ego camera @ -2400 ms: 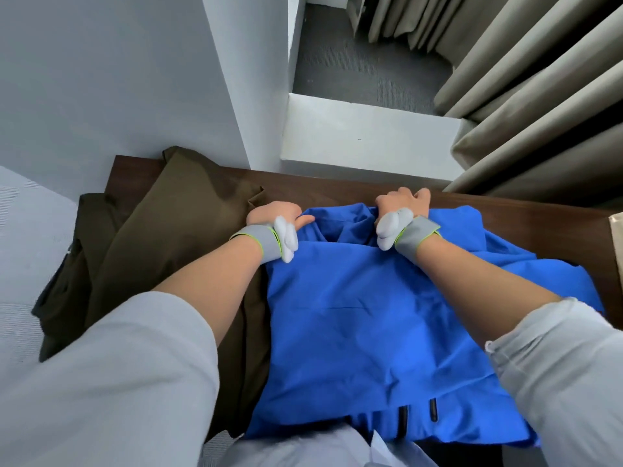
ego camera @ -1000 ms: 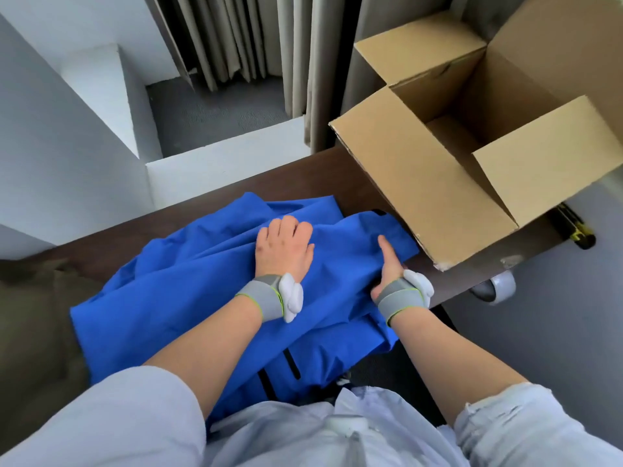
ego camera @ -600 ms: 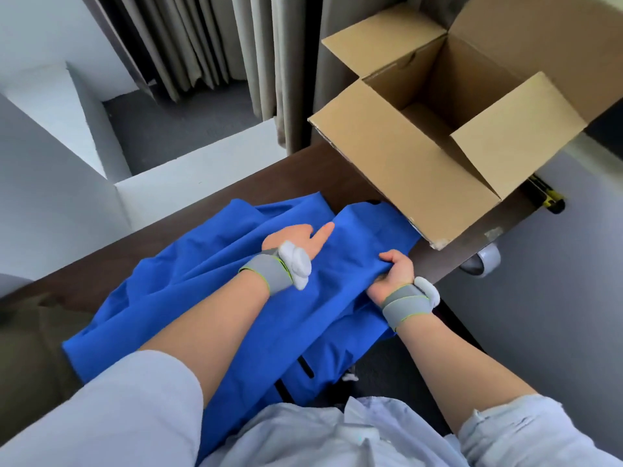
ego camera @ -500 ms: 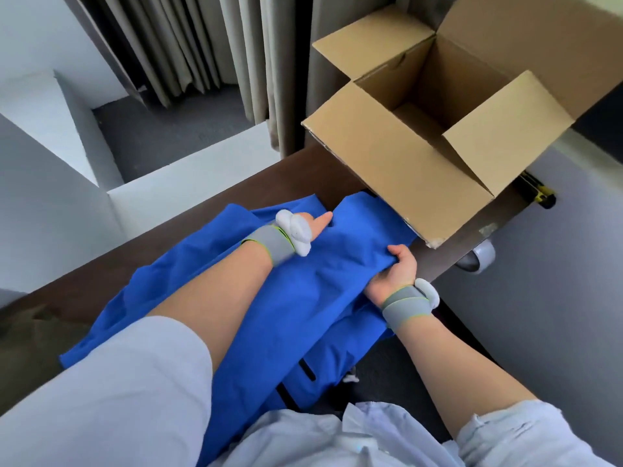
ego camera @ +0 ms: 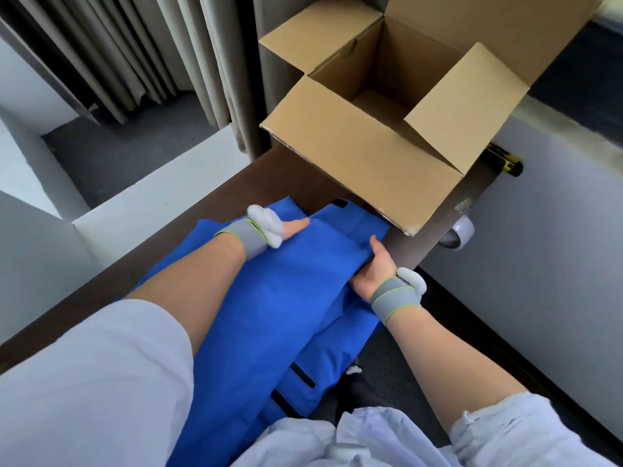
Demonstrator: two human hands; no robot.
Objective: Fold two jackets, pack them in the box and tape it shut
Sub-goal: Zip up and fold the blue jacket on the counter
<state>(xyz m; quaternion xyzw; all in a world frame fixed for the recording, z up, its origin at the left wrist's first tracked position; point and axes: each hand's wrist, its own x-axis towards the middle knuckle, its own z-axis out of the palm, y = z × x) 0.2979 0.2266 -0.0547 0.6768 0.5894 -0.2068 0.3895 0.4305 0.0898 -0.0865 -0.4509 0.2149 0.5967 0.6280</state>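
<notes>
A blue jacket (ego camera: 286,298) lies bunched on the dark wooden table (ego camera: 242,183), one end hanging over the near edge. My left hand (ego camera: 290,227) is tucked under the jacket's far fold, with only its thumb side showing. My right hand (ego camera: 374,267) grips the jacket's right edge, thumb on top and fingers beneath the cloth. An open cardboard box (ego camera: 387,106) stands on the table just beyond the jacket, flaps spread, nothing inside. The olive jacket is out of view.
A roll of tape (ego camera: 458,234) sits at the table's right end below the box corner. A yellow and black tool (ego camera: 502,160) lies behind the box. Curtains (ego camera: 202,62) hang at the back, and a white ledge (ego camera: 151,203) borders the table's far side.
The view swung right from the olive jacket to the box. My left hand went from flat on the blue jacket to under its far fold, and my right hand closed on the right edge.
</notes>
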